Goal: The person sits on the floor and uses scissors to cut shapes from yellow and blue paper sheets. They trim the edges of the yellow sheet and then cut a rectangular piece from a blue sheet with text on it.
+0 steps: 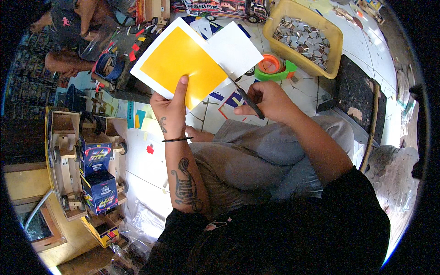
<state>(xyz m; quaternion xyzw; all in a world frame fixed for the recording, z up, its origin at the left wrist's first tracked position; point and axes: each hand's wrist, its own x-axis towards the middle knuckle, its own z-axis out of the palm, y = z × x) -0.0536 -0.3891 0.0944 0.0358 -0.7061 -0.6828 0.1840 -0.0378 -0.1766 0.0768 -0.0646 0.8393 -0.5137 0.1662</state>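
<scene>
The person sits cross-legged on the white tiled floor (151, 169). The left hand (170, 107) is closed on the lower edge of a yellow square sheet with a white border (181, 66), thumb pressed flat on the yellow face, holding the sheet up and tilted in front of the knees. The right hand (268, 98) is curled around a pair of dark-handled scissors (247, 101), whose blades point up-left and meet the sheet's right edge, where a white flap (236, 48) stands away from the yellow part. Beyond the sheet sits a yellow plastic tub filled with small grey pieces (305, 36), with an orange and green tape roll (271, 65) just beside it. To the person's left lies a wooden toy truck with blue printed boxes (87, 165).
</scene>
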